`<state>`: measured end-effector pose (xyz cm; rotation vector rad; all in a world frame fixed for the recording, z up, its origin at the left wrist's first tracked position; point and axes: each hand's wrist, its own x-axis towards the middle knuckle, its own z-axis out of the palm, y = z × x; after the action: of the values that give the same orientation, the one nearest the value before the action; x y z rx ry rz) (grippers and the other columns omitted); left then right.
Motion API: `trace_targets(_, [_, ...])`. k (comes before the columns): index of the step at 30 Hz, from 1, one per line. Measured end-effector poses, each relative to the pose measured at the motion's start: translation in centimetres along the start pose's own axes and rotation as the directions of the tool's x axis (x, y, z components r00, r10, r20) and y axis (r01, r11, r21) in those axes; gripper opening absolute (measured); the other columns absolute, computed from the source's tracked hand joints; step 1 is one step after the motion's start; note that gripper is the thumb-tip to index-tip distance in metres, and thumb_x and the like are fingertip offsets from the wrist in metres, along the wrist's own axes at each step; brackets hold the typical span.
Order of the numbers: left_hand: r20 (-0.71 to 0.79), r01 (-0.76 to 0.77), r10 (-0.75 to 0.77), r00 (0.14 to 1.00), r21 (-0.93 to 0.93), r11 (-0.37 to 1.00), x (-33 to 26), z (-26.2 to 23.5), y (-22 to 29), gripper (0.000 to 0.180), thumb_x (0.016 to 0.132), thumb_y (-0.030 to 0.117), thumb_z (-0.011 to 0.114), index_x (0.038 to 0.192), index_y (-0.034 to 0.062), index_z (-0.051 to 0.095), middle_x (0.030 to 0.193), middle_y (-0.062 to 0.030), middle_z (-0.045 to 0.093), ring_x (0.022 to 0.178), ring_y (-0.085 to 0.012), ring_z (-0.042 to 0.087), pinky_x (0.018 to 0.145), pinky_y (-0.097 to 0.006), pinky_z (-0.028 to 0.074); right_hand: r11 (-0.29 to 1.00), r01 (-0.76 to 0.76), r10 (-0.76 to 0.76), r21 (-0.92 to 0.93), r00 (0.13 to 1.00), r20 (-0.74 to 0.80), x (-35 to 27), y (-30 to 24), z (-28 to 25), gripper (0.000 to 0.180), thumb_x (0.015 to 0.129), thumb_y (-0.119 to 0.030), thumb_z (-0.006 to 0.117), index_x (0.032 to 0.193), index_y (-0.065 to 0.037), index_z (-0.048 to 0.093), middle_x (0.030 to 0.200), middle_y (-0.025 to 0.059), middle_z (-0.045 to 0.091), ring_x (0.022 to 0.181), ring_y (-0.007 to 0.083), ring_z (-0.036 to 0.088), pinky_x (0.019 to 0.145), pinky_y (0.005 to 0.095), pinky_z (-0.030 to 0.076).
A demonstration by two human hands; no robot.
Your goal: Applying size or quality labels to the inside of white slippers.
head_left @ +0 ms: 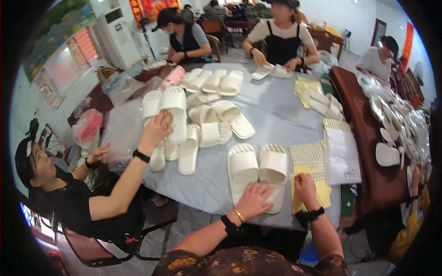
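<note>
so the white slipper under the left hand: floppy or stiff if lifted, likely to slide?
The white slipper looks like thick moulded foam, so probably light and only slightly bendy. It lies flat on the grey table cover, unlikely to roll or tip. Left hand rests on it.

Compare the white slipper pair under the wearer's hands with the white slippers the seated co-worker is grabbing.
The near pair of white foam slippers lies flat, side by side, on the grey tablecloth; the co-worker's white slippers are tilted up against a loose heap. The left hand presses the near pair, while another person's hand clutches the far ones. Both are white slides.
</note>
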<state>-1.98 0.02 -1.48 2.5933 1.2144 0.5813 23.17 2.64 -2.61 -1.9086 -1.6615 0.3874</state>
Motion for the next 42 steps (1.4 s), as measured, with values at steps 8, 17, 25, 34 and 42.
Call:
trace_targets(8, [-0.045, -0.014, 0.013, 0.999, -0.018, 1.000, -0.1, -0.6, -0.1, 0.056, 0.089, 0.042, 0.060, 0.134, 0.0107, 0.053, 0.132, -0.0108, 0.051, 0.124, -0.0285, 0.046, 0.108, -0.043, 0.032, 0.999, 0.004, -0.006, 0.046, 1.000, 0.031, 0.6, -0.5, 0.1, 0.008, 0.084, -0.010, 0.065, 0.091, -0.007, 0.064, 0.089, 0.0144, 0.060, 0.083, 0.0353, 0.061, 0.072, 0.0438, 0.050])
trace_targets(17, [-0.040, -0.018, 0.017, 0.999, -0.021, 1.000, 0.0, -0.7, 0.1, 0.055, 0.089, 0.043, 0.059, 0.133, 0.0106, 0.053, 0.131, -0.0109, 0.052, 0.125, -0.0283, 0.046, 0.108, -0.043, 0.032, 1.000, 0.013, -0.012, 0.029, 1.000, -0.007, 0.8, 0.3, 0.5, 0.013, 0.079, -0.008, 0.069, 0.090, -0.005, 0.064, 0.085, 0.0129, 0.061, 0.078, 0.0297, 0.064, 0.071, 0.0390, 0.052])
trace_targets(25, [-0.049, 0.001, -0.003, 0.999, -0.032, 0.999, 0.1, -1.0, -0.1, 0.054, 0.090, 0.043, 0.058, 0.133, 0.0107, 0.054, 0.131, -0.0110, 0.052, 0.125, -0.0282, 0.045, 0.108, -0.043, 0.032, 0.997, -0.020, 0.017, 0.074, 0.999, 0.037, 0.9, -0.6, -0.1, 0.010, 0.081, -0.010, 0.066, 0.090, -0.006, 0.063, 0.086, 0.0143, 0.061, 0.080, 0.0332, 0.062, 0.071, 0.0430, 0.050])
trace_targets(34, [-0.063, -0.015, 0.012, 0.998, -0.051, 0.999, -0.6, -0.6, 0.5, 0.057, 0.087, 0.042, 0.061, 0.133, 0.0089, 0.053, 0.131, -0.0120, 0.052, 0.123, -0.0287, 0.046, 0.109, -0.043, 0.031, 0.997, 0.046, -0.047, 0.066, 0.999, 0.009, 0.3, 1.1, 0.3, 0.013, 0.076, -0.009, 0.067, 0.087, -0.003, 0.065, 0.085, 0.0145, 0.063, 0.075, 0.0282, 0.065, 0.069, 0.0378, 0.053])
trace_targets(42, [-0.080, 0.009, -0.009, 0.997, 0.000, 1.000, -0.4, -0.2, -0.7, 0.058, 0.084, 0.044, 0.063, 0.130, 0.0087, 0.056, 0.129, -0.0127, 0.054, 0.123, -0.0310, 0.046, 0.108, -0.046, 0.032, 0.994, 0.087, -0.089, 0.067, 0.995, 0.038, 1.7, 0.3, -0.2, 0.018, 0.077, -0.015, 0.067, 0.088, -0.001, 0.067, 0.083, 0.0189, 0.065, 0.081, 0.0372, 0.063, 0.071, 0.0454, 0.051])
